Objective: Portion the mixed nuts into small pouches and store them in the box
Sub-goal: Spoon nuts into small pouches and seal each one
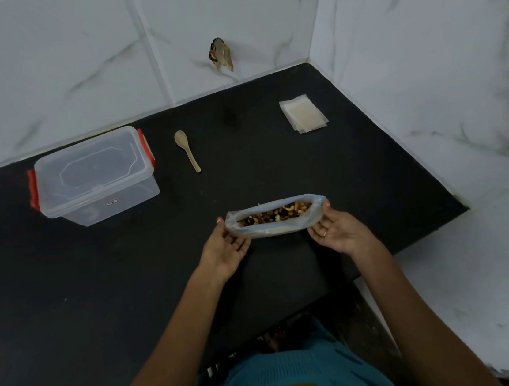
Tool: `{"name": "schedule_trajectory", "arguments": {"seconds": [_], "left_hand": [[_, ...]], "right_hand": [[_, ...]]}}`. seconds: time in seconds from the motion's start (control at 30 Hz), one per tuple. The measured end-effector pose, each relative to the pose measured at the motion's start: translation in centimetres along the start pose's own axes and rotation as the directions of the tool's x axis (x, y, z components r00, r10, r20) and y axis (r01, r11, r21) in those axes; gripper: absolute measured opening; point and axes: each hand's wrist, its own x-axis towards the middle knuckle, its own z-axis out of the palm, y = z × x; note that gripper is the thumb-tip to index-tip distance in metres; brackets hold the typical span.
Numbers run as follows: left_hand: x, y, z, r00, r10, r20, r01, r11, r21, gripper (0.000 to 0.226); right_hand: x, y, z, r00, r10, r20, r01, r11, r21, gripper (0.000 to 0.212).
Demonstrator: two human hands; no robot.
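Nut bag (pixel 278 226) mouth up, long axis left-right, both hands pinching ends

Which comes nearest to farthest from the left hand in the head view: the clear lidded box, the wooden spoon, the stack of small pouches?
From the left hand, holding the left end of the nut bag:
1. Wooden spoon, beyond the hand, slightly left.
2. Clear lidded box, far left, lid on.
3. Stack of small pouches, back right, near the corner.

The spoon is plainly nearest; box and pouches are close, so that order is tentative.
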Motion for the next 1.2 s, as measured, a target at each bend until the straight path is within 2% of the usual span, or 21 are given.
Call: {"name": "schedule_trajectory", "arguments": {"seconds": [0.2,0.27,0.3,0.33,0.37,0.4,0.43,0.47,0.5,0.57,0.63,0.7,0.77,0.8,0.83,0.9,0.93,1.03,1.1,1.2], "left_hand": [[-0.1,0.2,0.4,0.998,0.062,0.012,-0.063,0.998,0.023,0.042],[0.0,0.3,0.2,0.994,0.106,0.036,-0.109,0.986,0.127,0.044],[0.1,0.4,0.1,0.99,0.136,0.041,-0.141,0.965,0.223,0.044],[0.1,0.4,-0.1,0.986,0.163,0.045,-0.169,0.926,0.337,0.043],[0.1,0.5,-0.2,0.98,0.196,0.042,-0.192,0.86,0.473,0.042],[0.1,0.6,-0.3,0.97,0.241,0.04,-0.216,0.766,0.605,0.041],[0.3,0.6,-0.5,0.947,0.318,0.056,-0.257,0.638,0.726,0.041],[0.4,0.6,-0.6,0.906,0.411,0.096,-0.309,0.49,0.815,0.041],[0.4,0.7,-0.5,0.854,0.499,0.146,-0.353,0.352,0.867,0.041],[0.2,0.7,-0.1,0.759,0.603,0.246,-0.419,0.164,0.893,0.042],[-0.1,0.5,0.6,0.711,0.618,0.335,-0.444,0.025,0.896,0.043],[-0.5,0.0,1.1,0.682,0.595,0.426,-0.417,-0.162,0.894,0.037],[-0.8,-0.2,1.3,0.639,0.58,0.506,-0.393,-0.319,0.862,0.021],[-0.9,-0.1,1.4,0.615,0.576,0.539,-0.379,-0.384,0.842,0.014],[-1.0,0.1,1.5,0.592,0.576,0.564,-0.365,-0.432,0.825,0.011],[-1.1,0.7,1.8,0.559,0.588,0.585,-0.338,-0.482,0.808,0.017],[-0.9,1.0,2.0,0.552,0.587,0.592,-0.316,-0.51,0.8,0.026],[-0.3,1.0,2.6,0.595,0.507,0.624,-0.186,-0.668,0.721,0.037],[-0.1,0.9,2.6,0.631,0.477,0.612,-0.156,-0.695,0.702,0.038],[0.0,0.8,2.7,0.681,0.473,0.559,-0.247,-0.571,0.783,0.047]], "right_hand": [[0.1,0.3,0.3,1.0,-0.004,0.029,0.003,0.999,0.05,0.018],[-0.3,0.1,0.2,0.997,-0.03,0.072,0.027,0.999,0.045,0.024],[-0.5,0.0,0.2,0.994,-0.057,0.097,0.057,0.998,0.003,0.028],[-0.5,0.0,0.2,0.99,-0.096,0.108,0.108,0.987,-0.115,0.031],[-0.7,0.0,0.3,0.982,-0.156,0.107,0.182,0.93,-0.32,0.034],[-0.8,0.1,0.4,0.966,-0.241,0.096,0.252,0.79,-0.559,0.037],[-0.7,0.3,0.4,0.93,-0.358,0.086,0.295,0.584,-0.757,0.039],[-0.5,0.4,0.4,0.869,-0.484,0.105,0.314,0.374,-0.873,0.039],[-0.4,0.6,0.6,0.805,-0.577,0.139,0.314,0.216,-0.925,0.036],[-0.3,0.8,0.8,0.705,-0.678,0.209,0.292,0.009,-0.956,0.028],[0.0,0.6,0.7,0.662,-0.712,0.234,0.268,-0.067,-0.961,0.026],[0.1,0.0,0.7,0.671,-0.701,0.243,0.318,-0.024,-0.948,0.029],[-0.1,-0.5,0.6,0.661,-0.694,0.287,0.405,0.007,-0.914,0.035],[-0.3,-0.6,0.5,0.628,-0.701,0.338,0.436,-0.043,-0.899,0.035],[-0.5,-0.7,0.4,0.589,-0.698,0.407,0.446,-0.138,-0.884,0.031],[-0.7,-0.6,0.2,0.538,-0.646,0.541,0.427,-0.345,-0.836,0.015],[-0.7,-0.6,0.1,0.534,-0.622,0.572,0.411,-0.4,-0.819,0.011],[-0.5,-0.7,0.4,0.578,-0.612,0.539,0.354,-0.408,-0.842,0.02],[-0.5,-0.6,0.4,0.598,-0.598,0.533,0.329,-0.423,-0.844,0.03],[-0.5,-0.5,0.4,0.647,-0.541,0.537,0.336,-0.431,-0.838,0.043]]}}
